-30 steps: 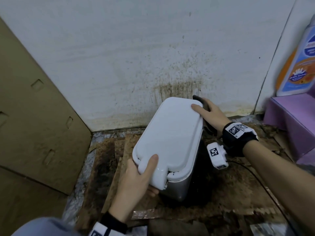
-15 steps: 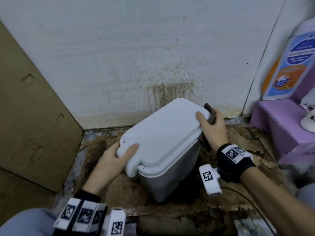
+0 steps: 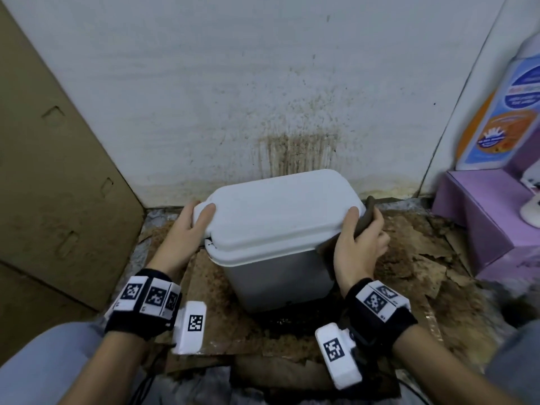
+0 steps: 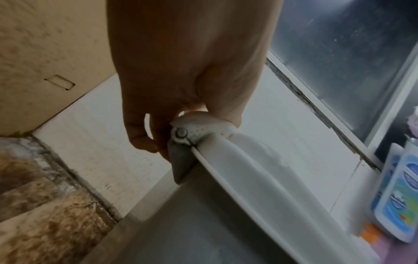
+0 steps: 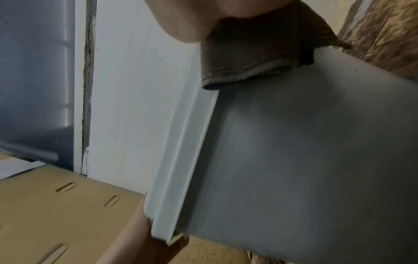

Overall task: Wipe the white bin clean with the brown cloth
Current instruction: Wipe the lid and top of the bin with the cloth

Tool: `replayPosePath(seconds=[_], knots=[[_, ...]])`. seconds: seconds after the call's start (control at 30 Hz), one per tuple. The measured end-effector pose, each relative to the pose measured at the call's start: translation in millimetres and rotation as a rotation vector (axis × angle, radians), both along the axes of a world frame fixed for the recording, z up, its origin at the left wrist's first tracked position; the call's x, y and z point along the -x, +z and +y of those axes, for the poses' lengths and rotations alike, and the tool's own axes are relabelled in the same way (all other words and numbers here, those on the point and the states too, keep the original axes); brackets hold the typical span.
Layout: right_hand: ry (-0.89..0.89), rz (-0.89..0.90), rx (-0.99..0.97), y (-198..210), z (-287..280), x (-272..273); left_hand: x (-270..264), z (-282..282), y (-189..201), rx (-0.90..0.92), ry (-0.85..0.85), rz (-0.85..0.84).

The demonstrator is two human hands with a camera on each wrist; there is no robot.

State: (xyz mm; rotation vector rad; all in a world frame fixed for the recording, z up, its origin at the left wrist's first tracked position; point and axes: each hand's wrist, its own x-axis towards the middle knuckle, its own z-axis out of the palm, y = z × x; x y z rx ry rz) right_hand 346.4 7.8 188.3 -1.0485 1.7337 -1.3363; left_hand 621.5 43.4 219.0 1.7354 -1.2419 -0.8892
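Two hands [image 3: 181, 238] [image 3: 358, 247] at bin [image 3: 280, 217] edges

grimy home corner: stained wall [image 3: 263, 83], detergent bottle [image 3: 502, 118]

Black wristbands [image 3: 143, 314], white coded tags [image 3: 377, 299]

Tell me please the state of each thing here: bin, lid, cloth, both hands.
white bin: upright on dirty cardboard
lid: closed
brown cloth: folded, pressed against the bin's side
left hand: grips the lid's hinge end
right hand: holds the cloth, thumb on the lid
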Motion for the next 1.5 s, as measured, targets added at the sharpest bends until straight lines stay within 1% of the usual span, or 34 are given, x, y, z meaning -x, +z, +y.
replayPosePath(seconds=[0.07,0.13,0.23,0.3,0.33,0.4,0.47,0.57,0.73,0.83,0.87,0.9,0.97,1.0,1.03,1.07,1.1,1.2,1.27,1.33,1.4,1.5], knots=[[0.002,-0.003,-0.031,1.7,-6.8,3.9,0.0,0.9,-1.9,-0.028,0.035,0.01],[0.032,-0.008,-0.041,3.4,-18.1,11.8,0.2,2.1,-4.4,-0.051,0.121,-0.018],[0.13,-0.03,-0.038,6.8,-37.8,27.7,5.1,7.4,-6.3,-0.046,0.28,-0.177],[0.247,-0.076,-0.056,10.5,-46.8,38.1,14.8,11.9,-5.0,-0.035,0.328,-0.266],[0.31,-0.083,-0.067,11.5,-49.2,42.5,19.2,13.4,-5.0,-0.024,0.325,-0.302],[0.381,-0.021,-0.062,13.0,-50.2,47.1,24.4,14.1,-4.0,0.007,0.301,-0.333],[0.357,0.062,-0.018,14.3,-46.1,46.9,22.4,12.0,-2.3,0.018,0.278,-0.321],[0.274,0.102,0.031,14.2,-31.3,41.7,16.1,7.5,2.7,0.003,0.24,-0.292],[0.223,0.083,0.013,4.1,-15.9,35.8,13.2,-0.8,5.3,-0.002,0.181,-0.283],[0.211,0.036,0.015,5.9,-13.1,33.1,9.8,-2.0,3.1,-0.031,0.169,-0.317],[0.205,0.02,0.017,7.4,-12.5,33.2,8.8,-2.0,2.6,-0.042,0.174,-0.351],[0.198,0.007,0.017,8.8,-12.0,33.6,8.2,-2.1,2.7,-0.058,0.184,-0.422],[0.188,-0.005,0.02,11.8,-10.9,34.8,11.2,-2.5,4.3,-0.072,0.236,-0.654],[0.184,-0.011,0.021,13.1,-10.2,34.7,16.7,-1.7,7.6,-0.042,0.273,-0.741],[0.18,-0.02,0.02,13.5,-9.6,34.1,24.7,-1.0,11.7,0.015,0.293,-0.774],[0.18,-0.032,0.022,14.7,-8.4,32.8,34.5,-0.9,16.2,0.09,0.283,-0.768],[0.184,-0.043,0.026,16.1,-7.2,30.6,44.9,-1.8,19.4,0.163,0.238,-0.749],[0.224,-0.077,0.064,23.4,-6.0,23.4,80.0,-8.6,23.8,0.306,0.022,-0.713],[0.273,-0.103,0.093,29.2,-4.4,17.4,102.2,-14.5,29.4,0.344,-0.092,-0.685],[0.317,-0.141,0.12,34.0,-2.9,9.9,118.9,-21.1,38.8,0.372,-0.167,-0.676],[0.389,-0.205,0.145,35.4,-3.1,1.9,127.1,-28.7,46.8,0.379,-0.211,-0.7],[0.567,-0.359,0.117,35.5,-6.7,-8.3,123.7,-35.4,50.6,0.341,-0.234,-0.759]])
